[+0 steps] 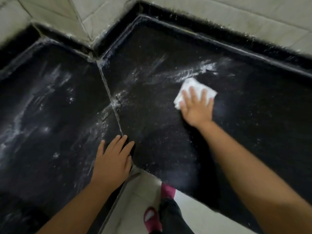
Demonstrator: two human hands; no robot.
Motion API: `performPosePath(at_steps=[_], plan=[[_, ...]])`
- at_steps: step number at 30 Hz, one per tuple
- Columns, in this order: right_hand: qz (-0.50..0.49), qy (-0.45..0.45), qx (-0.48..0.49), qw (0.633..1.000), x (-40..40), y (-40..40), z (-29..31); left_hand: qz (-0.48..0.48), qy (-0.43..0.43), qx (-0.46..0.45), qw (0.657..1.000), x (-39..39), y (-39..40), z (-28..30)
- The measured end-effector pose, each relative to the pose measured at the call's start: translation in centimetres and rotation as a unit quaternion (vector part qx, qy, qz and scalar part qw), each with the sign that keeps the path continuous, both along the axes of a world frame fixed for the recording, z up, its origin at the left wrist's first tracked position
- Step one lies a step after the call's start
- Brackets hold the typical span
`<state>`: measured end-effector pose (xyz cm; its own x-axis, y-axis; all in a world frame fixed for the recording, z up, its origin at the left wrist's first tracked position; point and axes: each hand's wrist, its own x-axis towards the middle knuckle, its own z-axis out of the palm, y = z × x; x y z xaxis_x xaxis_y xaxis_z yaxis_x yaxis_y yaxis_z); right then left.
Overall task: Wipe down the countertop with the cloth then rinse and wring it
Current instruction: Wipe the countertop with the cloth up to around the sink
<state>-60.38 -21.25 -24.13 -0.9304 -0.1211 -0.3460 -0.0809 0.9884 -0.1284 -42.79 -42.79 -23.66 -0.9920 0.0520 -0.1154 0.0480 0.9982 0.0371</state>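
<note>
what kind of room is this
Probably a kitchen corner: a black speckled stone countertop meets pale tiled walls, with a tiled floor below. The right hand presses a white cloth onto it.

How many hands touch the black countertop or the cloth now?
2. The right hand presses flat on the white cloth; the left hand rests on the countertop near its front edge.

right hand flat on white cloth, dusty black countertop
</note>
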Motion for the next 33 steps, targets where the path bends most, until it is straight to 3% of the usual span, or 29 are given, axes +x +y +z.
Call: performPosePath(at_steps=[4,7,10,13,16,19,23,27,29,33], plan=[[0.201,0.086,-0.03,0.975,6.7,-1.2,-1.4,0.045,-0.02,0.03,0.998,-3.7,0.7,0.9],[0.229,0.064,-0.036,0.971,11.0,5.3,-2.0,0.049,-0.011,0.085,0.995,-6.8,2.5,1.0],[0.144,0.088,-0.007,0.986,10.3,13.6,-1.4,0.049,-0.009,0.118,0.992,-9.8,4.6,0.9],[-0.039,0.057,0.03,0.997,5.3,18.4,0.1,0.063,-0.035,0.117,0.991,-12.1,6.1,0.4],[-0.151,0.039,0.023,0.987,-0.9,19.1,0.8,0.073,-0.035,0.103,0.991,-13.2,6.7,-0.7],[-0.171,0.022,0.028,0.985,-7.0,15.9,1.0,0.081,-0.027,0.101,0.991,-13.2,6.9,-1.4],[-0.048,0.016,0.039,0.998,-9.9,8.0,0.0,0.082,-0.006,0.106,0.991,-13.1,6.8,-1.8],[0.134,0.038,-0.002,0.99,-5.3,1.5,-0.8,0.086,0.005,0.101,0.991,-13.2,6.8,-2.1],[0.194,0.097,-0.015,0.976,-1.4,1.9,-0.9,0.085,0.003,0.095,0.992,-13.2,6.8,-2.0],[0.199,0.074,-0.024,0.977,3.4,10.3,-1.8,0.081,-0.004,0.091,0.993,-13.2,6.8,-1.9]])
